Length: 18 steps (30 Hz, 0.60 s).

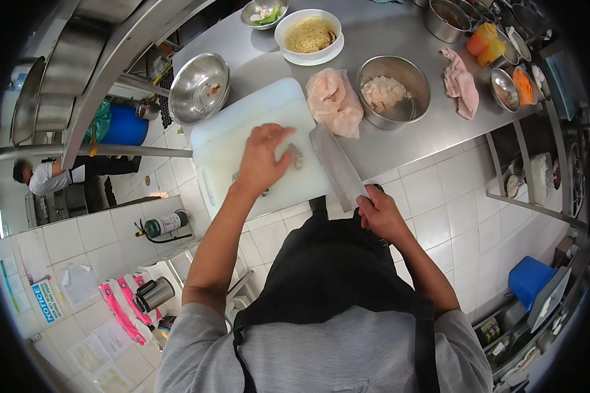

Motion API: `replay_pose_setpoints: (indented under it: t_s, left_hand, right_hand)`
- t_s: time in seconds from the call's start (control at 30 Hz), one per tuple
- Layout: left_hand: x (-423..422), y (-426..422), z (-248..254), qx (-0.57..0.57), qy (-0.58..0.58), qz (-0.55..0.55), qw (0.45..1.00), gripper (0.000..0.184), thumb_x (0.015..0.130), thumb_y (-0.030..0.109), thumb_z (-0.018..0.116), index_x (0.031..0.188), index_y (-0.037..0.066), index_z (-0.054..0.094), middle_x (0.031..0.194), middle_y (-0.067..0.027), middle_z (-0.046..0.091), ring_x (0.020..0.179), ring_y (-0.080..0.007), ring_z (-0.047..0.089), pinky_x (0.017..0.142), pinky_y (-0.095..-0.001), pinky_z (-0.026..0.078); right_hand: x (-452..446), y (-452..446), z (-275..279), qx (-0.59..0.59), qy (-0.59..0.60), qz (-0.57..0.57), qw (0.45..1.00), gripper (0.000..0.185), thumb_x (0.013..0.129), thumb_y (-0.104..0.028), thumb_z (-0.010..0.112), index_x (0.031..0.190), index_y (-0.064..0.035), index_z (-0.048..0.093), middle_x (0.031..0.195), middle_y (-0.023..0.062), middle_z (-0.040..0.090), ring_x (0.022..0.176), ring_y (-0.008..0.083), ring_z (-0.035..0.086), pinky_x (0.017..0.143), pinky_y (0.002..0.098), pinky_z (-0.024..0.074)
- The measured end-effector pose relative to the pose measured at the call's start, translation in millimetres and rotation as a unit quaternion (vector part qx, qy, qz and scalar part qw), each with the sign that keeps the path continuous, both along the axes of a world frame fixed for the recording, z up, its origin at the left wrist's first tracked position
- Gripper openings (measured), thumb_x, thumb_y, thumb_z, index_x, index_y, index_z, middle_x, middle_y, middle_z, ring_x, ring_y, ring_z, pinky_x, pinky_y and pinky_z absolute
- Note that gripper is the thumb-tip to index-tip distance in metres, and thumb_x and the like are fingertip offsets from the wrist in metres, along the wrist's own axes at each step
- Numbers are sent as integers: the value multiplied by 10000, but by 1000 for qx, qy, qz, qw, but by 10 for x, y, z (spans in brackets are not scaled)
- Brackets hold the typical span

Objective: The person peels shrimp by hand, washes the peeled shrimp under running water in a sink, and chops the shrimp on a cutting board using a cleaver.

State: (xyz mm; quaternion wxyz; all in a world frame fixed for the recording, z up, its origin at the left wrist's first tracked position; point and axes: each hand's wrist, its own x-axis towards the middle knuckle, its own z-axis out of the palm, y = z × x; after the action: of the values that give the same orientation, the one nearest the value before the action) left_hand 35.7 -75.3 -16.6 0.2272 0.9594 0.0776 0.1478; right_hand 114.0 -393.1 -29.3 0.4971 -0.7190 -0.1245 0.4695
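Note:
My right hand (379, 213) is wrapped around the handle of a cleaver (337, 167). Its wide blade slants up and left, along the right edge of a white cutting board (252, 118). Over the board is my left hand (265, 157), thumb and fingers apart, with no held thing visible. Small greyish pieces of food (296, 157) lie by its thumb, and a few darker bits are partly hidden beneath the wrist. A clear plastic bag of pale pink meat (334, 101) rests beyond the blade. Beside it, a steel pot (393, 92) contains pale chopped meat (383, 93).
A steel bowl (200, 88) with scraps stands left of the board. Farther back are a white bowl of noodles (311, 36) and a small bowl with greens (264, 13). A pink cloth (461, 85) lies at right, near orange-topped bottles (482, 39). Another person (52, 177) is at far left.

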Motion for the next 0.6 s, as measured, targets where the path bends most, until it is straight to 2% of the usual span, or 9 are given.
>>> replay_pose_setpoints:
  t_s: [0.07,0.17,0.27,0.37,0.4,0.47,0.6]
  left_hand:
    - [68,40,-12,8,10,78,997,222,860,109,747,1072,50,716,979,-113,723,971,-350,672,903,-459,557]
    - [-98,-150,-289,-110,140,135,975,229,901,108,732,1124,53,725,947,-119,732,895,-325,700,847,-452,574]
    - [-242,-412,-500,-168,68,114,977,213,931,89,730,1139,44,738,890,-106,731,735,-249,681,734,-358,581]
    - [-286,-501,-536,-241,76,156,955,197,932,53,721,1126,27,741,940,-118,735,749,-222,679,721,-348,572]
    - [-289,-494,-516,-226,75,153,959,200,933,48,721,1131,29,744,973,-121,736,756,-215,678,717,-346,571]
    - [-278,-419,-462,-194,75,147,967,207,936,39,721,1140,32,750,1040,-126,737,770,-199,677,708,-341,569]
    - [-306,-353,-457,-201,86,109,970,250,929,28,735,1176,61,760,1145,-117,726,799,-193,676,700,-315,565]
  right_hand:
    - [-24,-1,-66,-1,4,-10,1000,232,1071,-220,571,1115,4,609,815,72,615,583,144,630,525,314,499]
    - [-20,10,-102,7,29,-44,999,223,1075,-207,564,1110,10,599,792,69,608,566,146,617,521,321,494]
    - [66,3,-134,-9,3,-62,998,205,1073,-187,564,1114,12,597,777,64,603,549,148,603,517,325,493]
    - [191,13,-196,-35,-92,-59,993,205,1069,-179,573,1104,22,593,755,88,608,533,168,617,513,346,501]
    - [220,33,-203,-40,-129,-57,989,209,1068,-179,577,1097,27,591,746,102,610,528,178,627,512,356,506]
    - [289,53,-127,-30,-61,-56,996,204,1070,-184,577,1083,20,583,743,94,607,524,172,621,504,348,501]
    - [315,-14,-74,-4,101,-21,995,203,1072,-197,581,1034,1,558,733,69,596,514,159,605,483,331,485]
